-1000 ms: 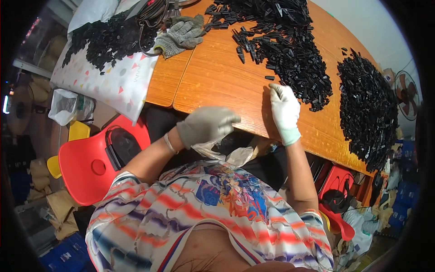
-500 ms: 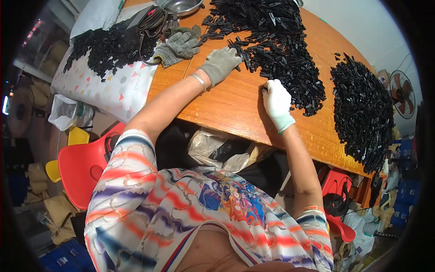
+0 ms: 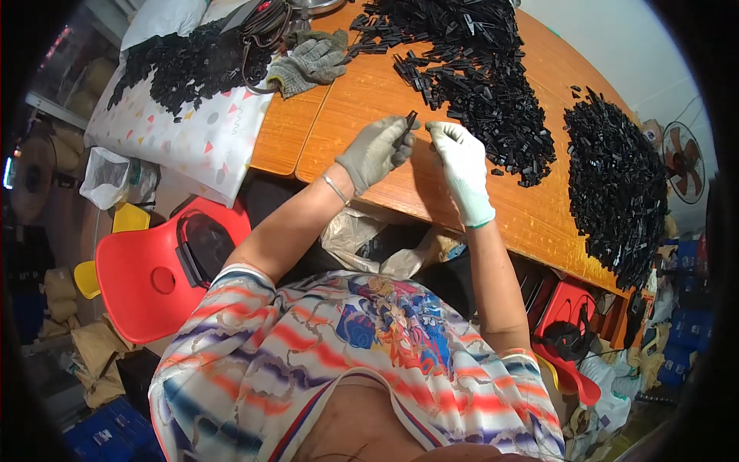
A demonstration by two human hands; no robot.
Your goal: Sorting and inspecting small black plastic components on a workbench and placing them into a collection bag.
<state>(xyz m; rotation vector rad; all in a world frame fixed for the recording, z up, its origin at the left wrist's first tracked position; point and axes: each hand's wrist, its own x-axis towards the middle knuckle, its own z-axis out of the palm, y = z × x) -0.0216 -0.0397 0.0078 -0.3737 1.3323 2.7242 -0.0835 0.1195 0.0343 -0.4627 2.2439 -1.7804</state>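
My left hand (image 3: 375,154), in a grey glove, is raised over the near part of the wooden table. Its fingers close round a slim black plastic clip (image 3: 411,119), whose tip sticks up past the thumb. Close to its right is my right hand (image 3: 462,165) in a white glove, fingertips pinched together. Whatever those fingertips hold is too small or hidden to make out. The two hands are a short gap apart. Beyond them spreads a big heap of black clips (image 3: 493,100), running from the far edge toward my right hand.
A second heap of black pieces (image 3: 616,185) lies along the table's right side. At the left, more black pieces (image 3: 185,69) lie on a patterned sheet (image 3: 185,146), beside grey work gloves (image 3: 308,65) and a coiled cable (image 3: 265,27). A bag (image 3: 350,239) hangs open below the table edge.
My left hand has drawn back from the heap toward me, now with a clip in it. My right hand has lifted slightly and moved left toward it.
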